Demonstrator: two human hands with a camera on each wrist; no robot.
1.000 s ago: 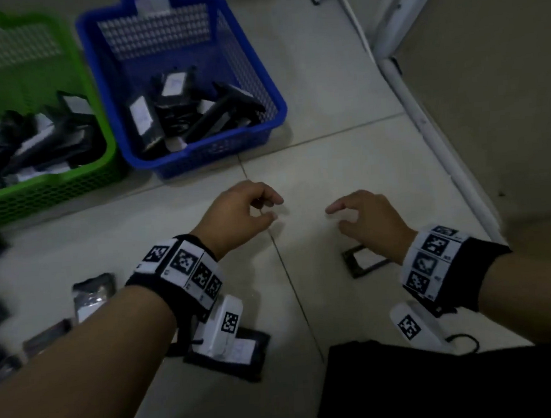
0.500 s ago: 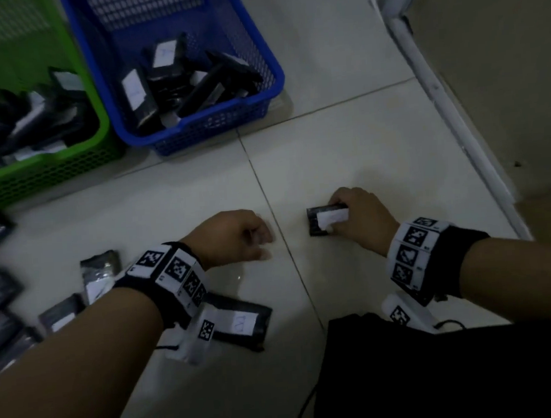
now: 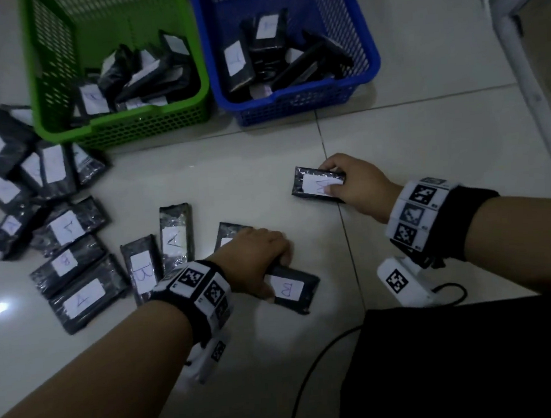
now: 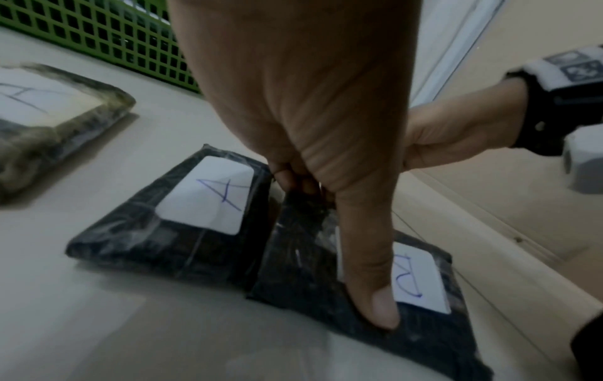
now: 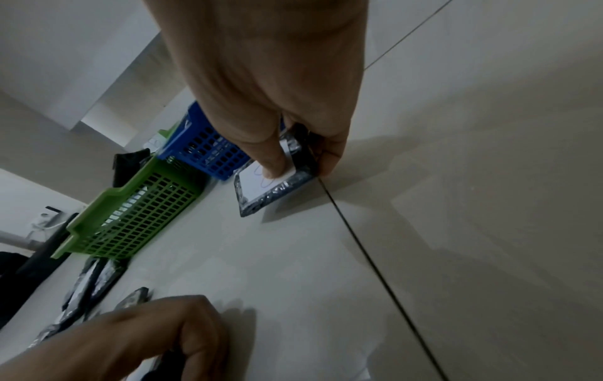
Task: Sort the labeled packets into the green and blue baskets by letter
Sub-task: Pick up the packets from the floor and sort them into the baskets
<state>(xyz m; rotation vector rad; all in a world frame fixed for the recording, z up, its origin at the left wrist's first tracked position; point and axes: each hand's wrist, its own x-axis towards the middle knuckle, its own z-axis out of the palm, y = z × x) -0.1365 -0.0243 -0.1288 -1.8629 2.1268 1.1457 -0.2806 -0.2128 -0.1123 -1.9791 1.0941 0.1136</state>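
Note:
Black wrapped packets with white letter labels lie on the tiled floor. My right hand (image 3: 337, 178) pinches a packet labelled B (image 3: 311, 186) at its right end, low over the floor; in the right wrist view the thumb of that hand (image 5: 300, 165) lies on the label of this packet (image 5: 261, 190). My left hand (image 3: 275, 274) grips another B packet (image 3: 293, 291) that lies on the floor. In the left wrist view the hand (image 4: 336, 245) has its thumb on top of this packet (image 4: 417, 278) and its fingers curled round the far edge. An A packet (image 4: 202, 206) lies beside it.
The green basket (image 3: 131, 121) and the blue basket (image 3: 293, 104) stand side by side at the far end, each holding several packets. Several more packets (image 3: 72, 255) are spread over the floor at the left. A black cloth (image 3: 457, 359) and a cable (image 3: 311, 363) lie near me.
My view has swung left, so the pile of packets shows. The right hand took a B packet off the floor and keeps hold of it. The left hand dropped onto the other B packet and gripped it.

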